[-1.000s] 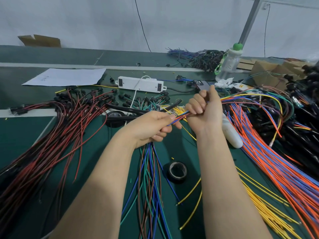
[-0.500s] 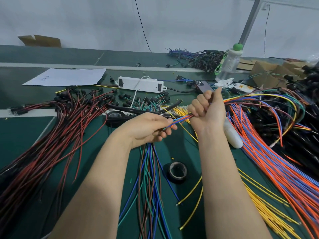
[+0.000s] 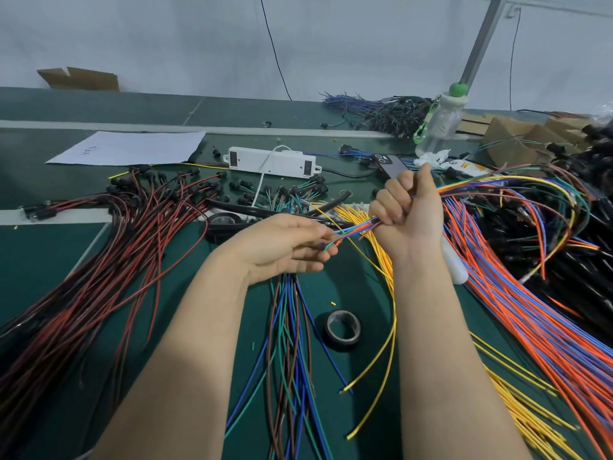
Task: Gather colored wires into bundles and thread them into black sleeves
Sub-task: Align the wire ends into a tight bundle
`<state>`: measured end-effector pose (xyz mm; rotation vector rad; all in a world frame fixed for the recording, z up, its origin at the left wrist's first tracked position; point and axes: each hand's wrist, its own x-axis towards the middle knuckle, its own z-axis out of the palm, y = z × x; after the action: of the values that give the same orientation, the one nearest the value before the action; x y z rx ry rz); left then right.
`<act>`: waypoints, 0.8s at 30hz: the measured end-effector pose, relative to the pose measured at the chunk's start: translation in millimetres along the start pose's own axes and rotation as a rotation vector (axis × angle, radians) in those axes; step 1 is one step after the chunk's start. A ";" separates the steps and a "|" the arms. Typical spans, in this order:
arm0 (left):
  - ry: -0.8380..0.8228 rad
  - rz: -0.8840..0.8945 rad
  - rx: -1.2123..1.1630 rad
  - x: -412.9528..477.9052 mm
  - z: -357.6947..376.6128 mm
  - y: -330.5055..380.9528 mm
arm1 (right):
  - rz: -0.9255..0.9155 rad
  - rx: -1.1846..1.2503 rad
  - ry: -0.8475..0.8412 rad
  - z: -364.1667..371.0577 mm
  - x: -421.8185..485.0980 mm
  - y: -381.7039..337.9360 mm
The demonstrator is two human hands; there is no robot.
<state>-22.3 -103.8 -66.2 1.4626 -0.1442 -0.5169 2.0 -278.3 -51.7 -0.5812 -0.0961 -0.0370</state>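
Sideways, red wires [image 3: 99, 260] and orange wires [image 3: 530, 310] hem us in; green desk [image 3: 360, 285] shows between our forearms. Our right hand [image 3: 406, 210] fists the multicolored bundle [image 3: 356, 229], left hand [image 3: 285, 247] pinching its ends.

The scene is recorded by one wide-angle camera worn on the head, pointed forward and down over a green table [image 3: 39, 247]. The forearms are taken in from very near, rising from the bottom edge. The left hand [image 3: 282, 247], the right hand [image 3: 411, 214] and the wire bundle [image 3: 355, 229] between them are placed just above centre. The table's far edge and a pale wall [image 3: 331, 44] are caught at the top.
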 end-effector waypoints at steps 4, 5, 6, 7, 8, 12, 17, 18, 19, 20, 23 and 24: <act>-0.009 0.005 0.077 -1.7 -2.2 0.1 | -0.001 0.023 -0.003 -0.7 -0.2 1.4; -0.005 0.005 0.087 -1.9 -2.6 0.1 | -0.006 0.021 0.001 -0.7 -0.2 2.0; 0.001 0.004 0.092 -2.0 -3.0 -0.1 | -0.012 0.022 0.004 -0.7 -0.3 2.8; 0.007 0.002 0.093 -1.8 -3.3 -0.6 | -0.017 0.024 0.007 -0.8 -0.3 3.6; 0.014 0.001 0.096 -1.5 -3.1 -1.2 | -0.023 0.027 0.011 -1.0 -0.2 4.3; 0.040 -0.018 0.121 -0.1 -2.7 -4.0 | -0.034 0.048 0.017 -2.2 0.5 6.2; -0.005 -0.014 0.076 -0.7 -8.9 -4.8 | -0.030 0.086 0.032 -5.0 1.2 5.0; -0.013 -0.005 0.045 -1.2 -10.1 -5.2 | -0.030 0.099 0.033 -5.2 1.2 4.7; -0.022 0.004 0.016 -1.4 -10.9 -5.6 | -0.030 0.113 0.033 -5.4 1.2 4.5; -0.027 0.013 -0.010 -1.5 -11.2 -6.1 | -0.031 0.127 0.032 -5.4 1.1 4.1; 0.001 0.035 -0.067 -0.1 -10.6 -7.6 | -0.039 0.170 0.025 -4.9 0.4 3.6; 0.025 0.044 -0.075 1.0 -9.8 -8.0 | -0.049 0.174 0.030 -4.5 0.2 3.5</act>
<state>-19.4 -95.5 -75.3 1.3896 -0.1361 -0.4633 2.8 -277.8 -57.3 -0.4047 -0.0832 -0.0841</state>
